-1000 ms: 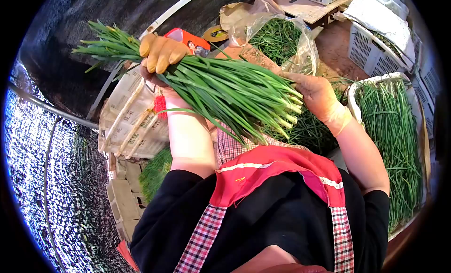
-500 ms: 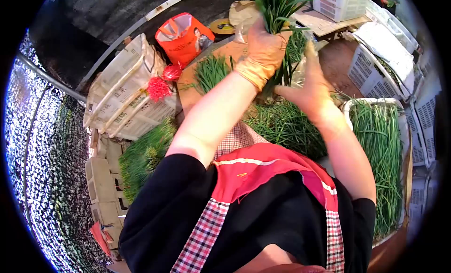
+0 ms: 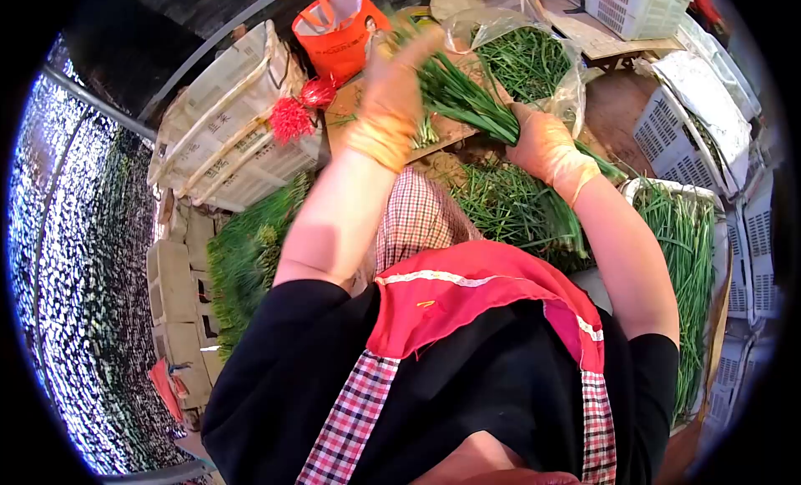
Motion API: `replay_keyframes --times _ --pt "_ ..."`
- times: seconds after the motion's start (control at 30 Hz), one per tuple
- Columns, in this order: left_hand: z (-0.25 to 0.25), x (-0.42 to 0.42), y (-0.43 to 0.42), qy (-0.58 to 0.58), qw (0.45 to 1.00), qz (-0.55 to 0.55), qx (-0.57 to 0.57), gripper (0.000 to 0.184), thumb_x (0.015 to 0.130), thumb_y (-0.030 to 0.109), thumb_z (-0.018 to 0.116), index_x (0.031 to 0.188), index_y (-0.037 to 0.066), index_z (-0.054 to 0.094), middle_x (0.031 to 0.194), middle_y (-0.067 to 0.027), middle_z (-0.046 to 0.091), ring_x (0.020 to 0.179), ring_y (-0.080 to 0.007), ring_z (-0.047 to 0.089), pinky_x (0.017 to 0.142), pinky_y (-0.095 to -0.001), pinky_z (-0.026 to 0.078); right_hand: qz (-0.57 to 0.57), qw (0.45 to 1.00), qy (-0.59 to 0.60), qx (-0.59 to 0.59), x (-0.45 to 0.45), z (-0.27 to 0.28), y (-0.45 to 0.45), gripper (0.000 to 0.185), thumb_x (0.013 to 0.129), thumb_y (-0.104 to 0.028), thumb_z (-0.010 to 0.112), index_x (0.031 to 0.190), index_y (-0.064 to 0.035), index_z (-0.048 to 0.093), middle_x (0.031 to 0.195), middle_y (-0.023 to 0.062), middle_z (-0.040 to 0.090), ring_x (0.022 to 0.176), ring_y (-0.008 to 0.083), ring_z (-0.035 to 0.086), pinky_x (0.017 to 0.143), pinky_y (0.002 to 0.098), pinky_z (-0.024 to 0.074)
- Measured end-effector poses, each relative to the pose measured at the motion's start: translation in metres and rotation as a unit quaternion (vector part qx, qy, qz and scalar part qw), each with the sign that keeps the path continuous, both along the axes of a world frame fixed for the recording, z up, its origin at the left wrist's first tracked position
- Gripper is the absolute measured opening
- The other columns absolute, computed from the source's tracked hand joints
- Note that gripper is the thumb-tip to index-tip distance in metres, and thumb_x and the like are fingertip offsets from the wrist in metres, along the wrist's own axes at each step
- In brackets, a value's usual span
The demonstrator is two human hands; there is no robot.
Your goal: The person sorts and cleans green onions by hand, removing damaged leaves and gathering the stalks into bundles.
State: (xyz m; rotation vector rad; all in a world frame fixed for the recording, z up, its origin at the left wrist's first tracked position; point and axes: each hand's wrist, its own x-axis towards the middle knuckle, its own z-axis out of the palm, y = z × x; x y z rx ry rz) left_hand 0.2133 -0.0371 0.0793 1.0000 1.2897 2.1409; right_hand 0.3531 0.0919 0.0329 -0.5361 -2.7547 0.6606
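Note:
A bunch of garlic chives [image 3: 471, 101] lies slantwise in my right hand [image 3: 542, 147], whose fingers are closed around its lower part. The stalk ends stick out past the wrist on the right. My left hand [image 3: 396, 80] is beside the leafy end, blurred by motion, with its fingers stretched out and apart. Both hands wear orange gloves. Below the left hand, the ends of more chives [image 3: 426, 133] show on a brown board [image 3: 455, 135]. A loose heap of chives [image 3: 509, 206] lies below the bunch, in front of my apron.
An open clear plastic bag [image 3: 576, 76] holds chives behind the right hand. Chives fill a white crate [image 3: 676, 189] at right, and more chives [image 3: 250, 251] lie at left. A red bag [image 3: 338, 39], red ties [image 3: 290, 120] and pale crates [image 3: 225, 126] stand at the left back.
The bunch, upright in my left hand before, now lies slantwise in my right hand. My left hand has let go and moved left. The view has shifted slightly.

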Motion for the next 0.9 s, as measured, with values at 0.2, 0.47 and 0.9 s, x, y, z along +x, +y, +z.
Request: replay_keyframes --times 0.2,0.47,0.9 --pt "0.006 -0.016 0.005 0.445 0.796 -0.188 -0.365 0.068 0.065 0.024 0.078 0.121 -0.002 0.048 0.111 -0.0099 0.057 0.096 -0.0184 0.056 0.088 -0.0318 0.043 0.129 0.954 -0.076 0.261 -0.02 -0.023 -0.025 0.026 0.071 -0.012 0.061 0.096 -0.0084 0.06 0.079 0.0144 0.066 0.075 0.0304 0.065 0.067 0.0416 0.0497" --pt "-0.095 0.019 -0.038 -0.003 0.792 -0.461 -0.4 0.041 0.075 0.011 0.069 0.114 0.001 0.059 0.114 -0.0083 0.06 0.109 -0.0183 0.051 0.098 -0.0329 0.036 0.266 0.911 -0.141 0.283 0.006 -0.003 -0.064 0.015 0.067 -0.02 0.063 0.075 -0.0078 0.067 0.075 0.0101 0.067 0.072 0.024 0.064 0.073 0.0379 0.0439" --pt "-0.11 0.009 -0.164 0.39 0.711 -0.137 -0.568 0.044 0.075 0.015 0.063 0.117 0.005 0.054 0.094 -0.0126 0.066 0.084 -0.0249 0.064 0.075 -0.0333 0.05 0.149 0.969 0.099 0.171 0.05 -0.077 -0.033 0.068 0.068 -0.017 0.068 0.131 -0.012 0.041 0.11 0.0111 0.058 0.105 0.0295 0.054 0.096 0.0388 0.0385"
